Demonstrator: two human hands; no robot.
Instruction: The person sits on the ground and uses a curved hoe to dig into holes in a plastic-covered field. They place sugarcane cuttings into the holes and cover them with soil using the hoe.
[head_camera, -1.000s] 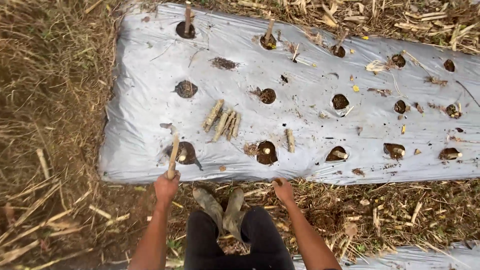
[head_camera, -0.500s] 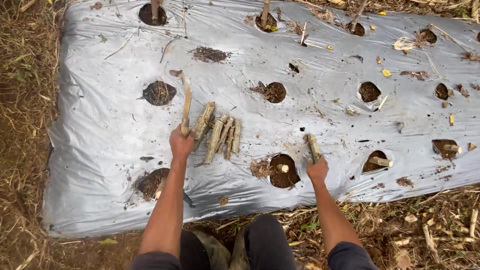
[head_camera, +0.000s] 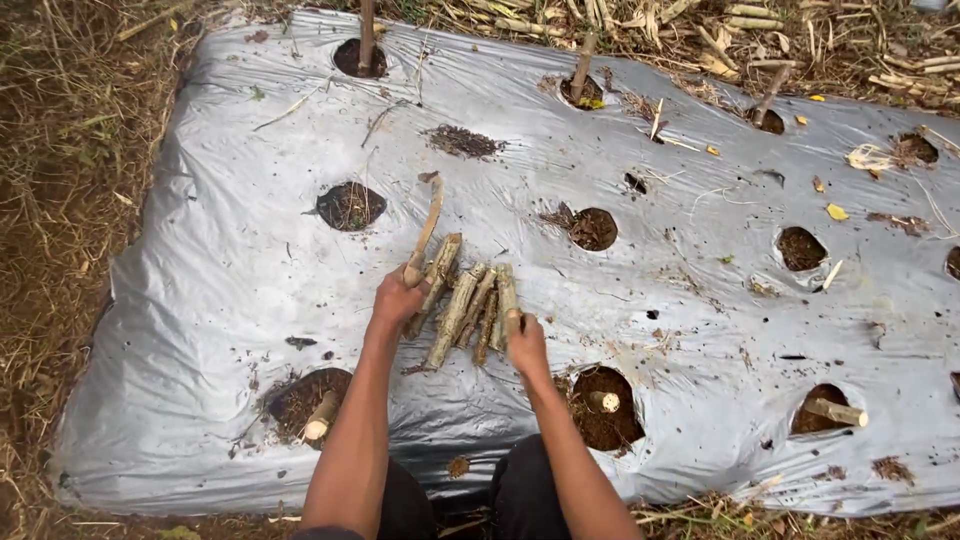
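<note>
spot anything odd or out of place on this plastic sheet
Mostly loose mess on the grey plastic mulch sheet: a clump of dark soil and debris lies spilled between holes, and dry yellow leaf scraps are scattered at the right. The middle-row planting hole holds no cutting.

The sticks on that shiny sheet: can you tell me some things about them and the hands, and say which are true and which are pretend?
1. The left hand holds a curved stick. True.
2. The right hand is down on the dry grass. False: it is at the pile of cut stems, holding one.
3. The pile lies on a silver plastic sheet with round holes. True.
4. Every hole is bare. False: some hold planted stems, like the near hole.
5. The pile sits inside a hole. False: it lies on the sheet, between holes.
</note>
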